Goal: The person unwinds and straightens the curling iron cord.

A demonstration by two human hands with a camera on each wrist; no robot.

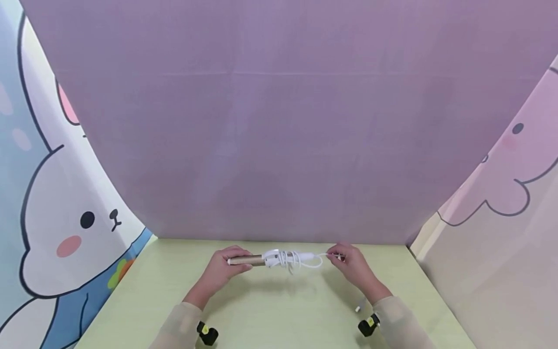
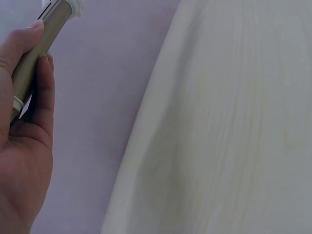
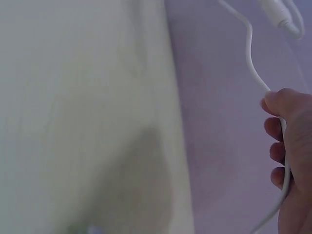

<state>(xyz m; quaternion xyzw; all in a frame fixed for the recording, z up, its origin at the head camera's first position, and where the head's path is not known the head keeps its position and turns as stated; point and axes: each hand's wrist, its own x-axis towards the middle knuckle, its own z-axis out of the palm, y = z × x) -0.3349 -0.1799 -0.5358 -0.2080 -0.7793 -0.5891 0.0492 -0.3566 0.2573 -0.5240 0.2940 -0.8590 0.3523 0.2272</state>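
Here, left fingers (image 2: 46, 85) grip rod (image 1: 256, 260); right fingers (image 3: 274, 128), cord (image 3: 250, 53).

We looked down on a broad, flat, pale yellow-green table (image 1: 279, 320).
From the head, we saw its top run back to a straight far edge and spread wider toward us between slanting sides. From the left wrist, we made out faint streaks in the surface, rather like wood grain, and a lighter strip beside the edge. Soft, blurred, grey-brown shadows (image 1: 240, 288) lay across the top, left and right of the middle; from the right wrist, one looked darker. Toward the right front, a small, white, blocky piece (image 1: 358, 309) showed against the tabletop; we could not tell whether it touched it.
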